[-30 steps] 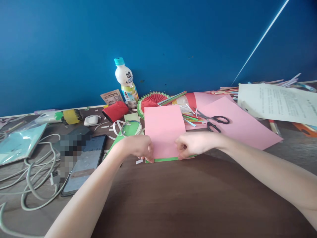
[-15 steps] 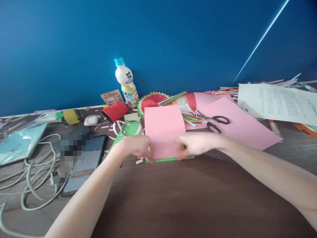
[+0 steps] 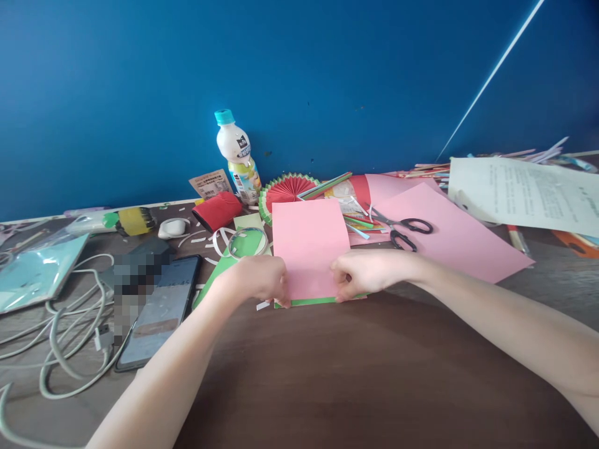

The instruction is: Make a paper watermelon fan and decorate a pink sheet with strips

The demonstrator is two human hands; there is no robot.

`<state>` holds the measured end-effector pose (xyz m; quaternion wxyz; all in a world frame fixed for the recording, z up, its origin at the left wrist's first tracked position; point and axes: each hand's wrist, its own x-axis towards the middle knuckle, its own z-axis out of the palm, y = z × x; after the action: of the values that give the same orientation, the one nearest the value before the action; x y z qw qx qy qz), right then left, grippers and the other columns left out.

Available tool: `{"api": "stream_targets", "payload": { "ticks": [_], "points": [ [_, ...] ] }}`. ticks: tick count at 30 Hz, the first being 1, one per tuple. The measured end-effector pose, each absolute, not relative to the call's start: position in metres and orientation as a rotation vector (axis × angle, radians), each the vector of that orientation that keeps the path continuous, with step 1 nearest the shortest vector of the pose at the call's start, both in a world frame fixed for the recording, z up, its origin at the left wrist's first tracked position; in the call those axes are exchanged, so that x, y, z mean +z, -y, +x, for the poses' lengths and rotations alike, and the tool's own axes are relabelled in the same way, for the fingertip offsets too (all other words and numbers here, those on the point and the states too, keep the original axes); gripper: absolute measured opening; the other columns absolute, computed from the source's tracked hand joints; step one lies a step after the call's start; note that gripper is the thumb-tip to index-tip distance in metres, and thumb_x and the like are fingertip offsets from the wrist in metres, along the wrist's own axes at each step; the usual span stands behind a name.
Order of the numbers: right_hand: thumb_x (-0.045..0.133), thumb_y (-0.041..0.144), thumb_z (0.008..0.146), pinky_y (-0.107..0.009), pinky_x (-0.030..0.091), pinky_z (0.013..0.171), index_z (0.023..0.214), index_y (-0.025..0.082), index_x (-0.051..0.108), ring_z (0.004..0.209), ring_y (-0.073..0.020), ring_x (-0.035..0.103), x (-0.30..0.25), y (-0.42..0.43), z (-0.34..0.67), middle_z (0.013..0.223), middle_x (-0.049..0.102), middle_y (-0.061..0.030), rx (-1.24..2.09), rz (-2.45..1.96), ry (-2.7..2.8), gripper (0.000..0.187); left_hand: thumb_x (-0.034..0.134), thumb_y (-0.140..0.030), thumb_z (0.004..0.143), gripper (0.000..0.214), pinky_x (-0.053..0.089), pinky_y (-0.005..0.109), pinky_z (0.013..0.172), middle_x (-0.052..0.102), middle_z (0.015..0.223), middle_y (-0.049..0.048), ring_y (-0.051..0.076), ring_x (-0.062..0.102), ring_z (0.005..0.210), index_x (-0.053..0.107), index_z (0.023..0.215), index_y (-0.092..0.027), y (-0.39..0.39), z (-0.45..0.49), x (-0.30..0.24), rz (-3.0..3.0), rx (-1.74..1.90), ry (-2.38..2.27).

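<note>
A pink paper sheet [image 3: 311,246] lies on the brown table [image 3: 355,374] with a green strip [image 3: 309,302] along its near edge. My left hand [image 3: 259,279] pinches the sheet's near left corner, fingers closed on it. My right hand [image 3: 365,272] pinches the near right corner the same way. Both hands rest on the table at the sheet's bottom edge.
Black-handled scissors [image 3: 402,227] lie on a larger pink sheet [image 3: 449,234] to the right. Behind are a red-and-green paper fan [image 3: 287,187], a bottle [image 3: 238,156], a red roll [image 3: 218,210] and a tape ring [image 3: 247,242]. A phone [image 3: 161,308] and cables [image 3: 60,337] lie left; printed paper [image 3: 524,193] right.
</note>
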<state>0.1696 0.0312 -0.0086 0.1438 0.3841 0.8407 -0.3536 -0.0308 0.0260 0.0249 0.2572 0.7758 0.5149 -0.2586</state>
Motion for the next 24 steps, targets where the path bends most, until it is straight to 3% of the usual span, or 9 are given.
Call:
{"api": "stream_targets", "payload": {
  "ticks": [24],
  "points": [
    [0.050,0.044,0.074,-0.025,0.025,0.050,0.053,0.017,0.043,0.050,-0.0091,0.037,-0.004,-0.030,0.168,0.055,0.046,0.0013,-0.980,1.090,-2.400,0.035,0.060,-0.043,0.060,0.027,0.035,0.023,0.052,0.063,0.054,0.0010,0.013,0.054,0.053,0.062,0.053,-0.017,-0.030,-0.043,0.014,1.995,-0.646,-1.375]
  ]
}}
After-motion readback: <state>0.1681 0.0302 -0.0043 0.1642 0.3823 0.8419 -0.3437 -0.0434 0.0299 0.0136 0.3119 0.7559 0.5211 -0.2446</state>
